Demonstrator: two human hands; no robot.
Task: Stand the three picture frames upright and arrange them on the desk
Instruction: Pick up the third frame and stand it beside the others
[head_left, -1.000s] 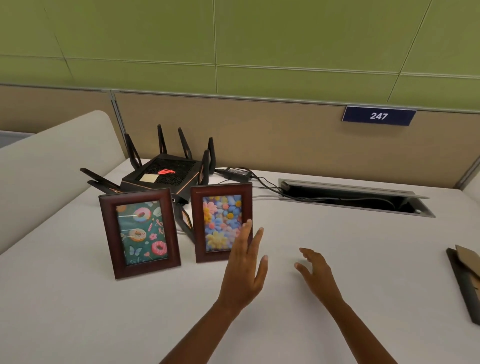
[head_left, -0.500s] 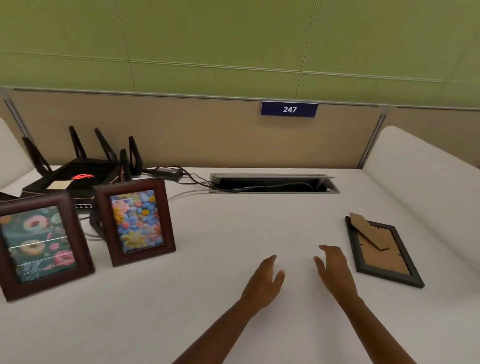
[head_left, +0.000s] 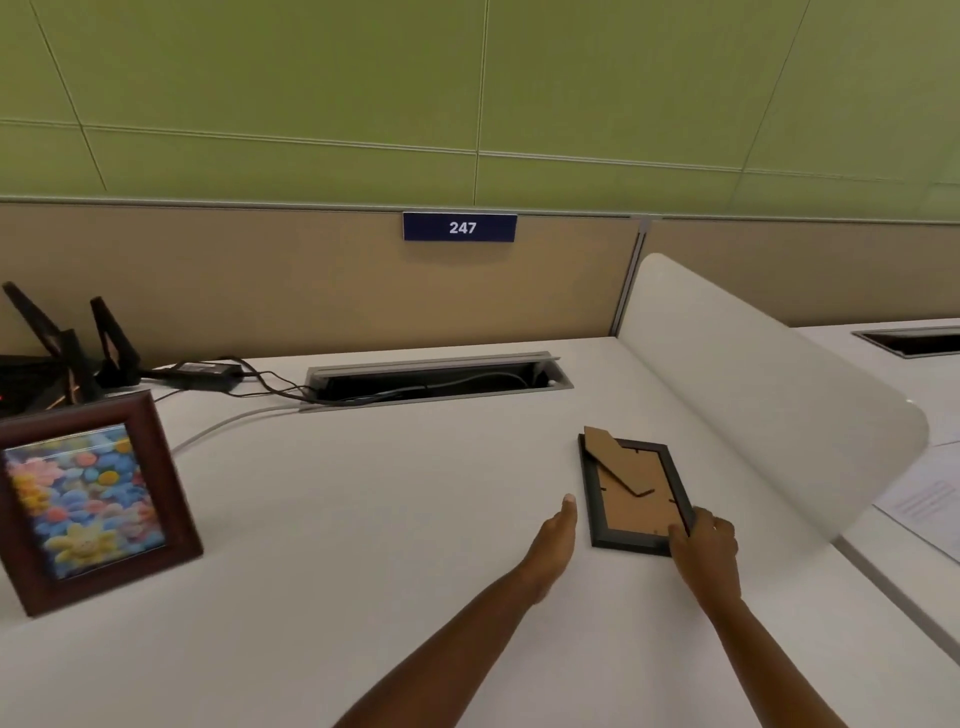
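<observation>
White desk (head_left: 395, 519) – two frames: flower frame (head_left: 88, 499) upright, black frame (head_left: 631, 499) face-down, right hand (head_left: 709, 545) gripping its corner; left hand (head_left: 556, 535) flat, empty.

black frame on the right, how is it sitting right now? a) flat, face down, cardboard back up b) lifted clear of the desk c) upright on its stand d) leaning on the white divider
a: the black frame lies flat on the desk with its cardboard back and stand facing up, the right hand gripping its near corner.
</observation>
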